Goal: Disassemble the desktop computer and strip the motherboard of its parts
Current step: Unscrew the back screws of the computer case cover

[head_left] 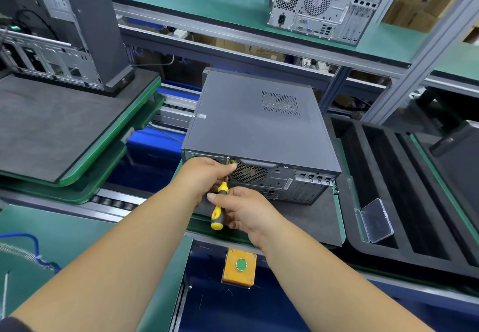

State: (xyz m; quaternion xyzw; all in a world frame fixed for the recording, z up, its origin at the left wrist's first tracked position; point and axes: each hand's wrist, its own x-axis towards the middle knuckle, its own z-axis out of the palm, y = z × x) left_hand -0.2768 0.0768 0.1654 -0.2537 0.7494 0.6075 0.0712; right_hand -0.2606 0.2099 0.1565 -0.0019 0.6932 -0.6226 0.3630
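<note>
Now, on the dark-matted surface [311, 217] beneath green shelving, the desktop computer [254, 129] lies flat; my left hand [207, 173] pinches something at its rear panel, my right hand [243, 210] grips the screwdriver [219, 207] just beside it.

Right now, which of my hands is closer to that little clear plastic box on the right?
Right. Your right hand, gripping the screwdriver, is nearer the clear plastic box. Your left hand is farther left, up at the computer case's rear panel.
</note>
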